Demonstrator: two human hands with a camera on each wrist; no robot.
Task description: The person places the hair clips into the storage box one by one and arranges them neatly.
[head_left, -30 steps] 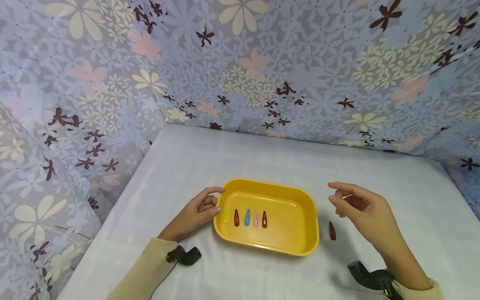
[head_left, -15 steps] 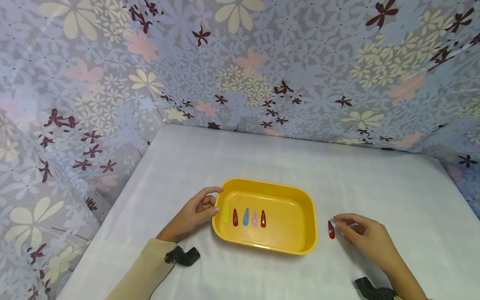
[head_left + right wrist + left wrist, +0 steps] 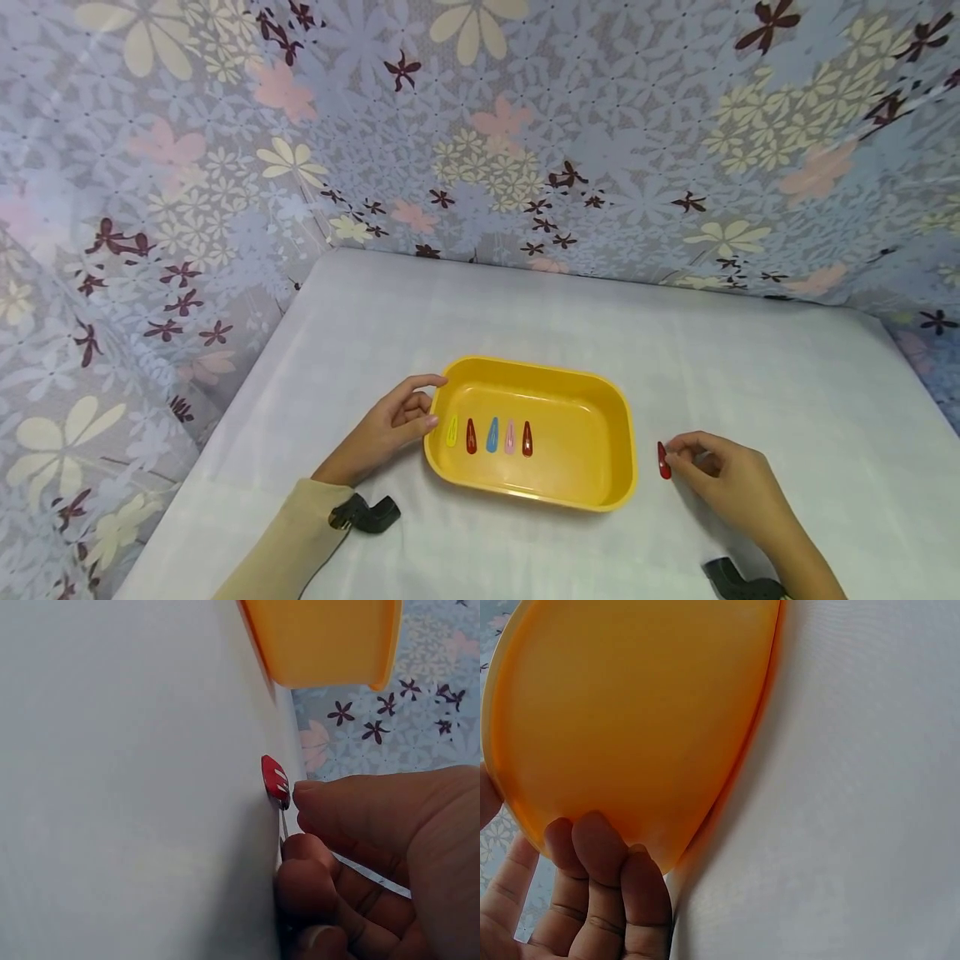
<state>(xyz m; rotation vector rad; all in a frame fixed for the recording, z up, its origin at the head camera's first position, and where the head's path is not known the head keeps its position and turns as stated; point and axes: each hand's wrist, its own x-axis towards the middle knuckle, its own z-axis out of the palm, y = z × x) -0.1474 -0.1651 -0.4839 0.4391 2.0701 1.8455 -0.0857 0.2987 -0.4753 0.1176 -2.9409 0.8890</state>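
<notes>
At the left end of a yellow tray (image 3: 570, 477), my left hand (image 3: 393, 425) holds the rim, index finger and thumb at its edge; in the left wrist view, curled fingers (image 3: 600, 851) touch the outer wall. A row of snap hair clips lies inside: a yellow clip (image 3: 452, 431), a red clip (image 3: 471, 436), a blue clip (image 3: 492, 435), a pink clip (image 3: 510, 437) and another red clip (image 3: 527, 438). On the table right of the tray, my right hand (image 3: 723, 475) pinches the edge of a red hair clip (image 3: 664, 461), which appears tilted in the right wrist view.
A white cloth covers the table (image 3: 525, 312). Flower-patterned fabric (image 3: 480, 125) hangs behind it and along the left side. Black wrist cameras are strapped to both forearms, the left camera (image 3: 366, 512) near the tray's front left corner.
My right hand has come down toward the table, reaching the loose red hair clip with thumb and index finger. My left hand and the tray stay in place.
</notes>
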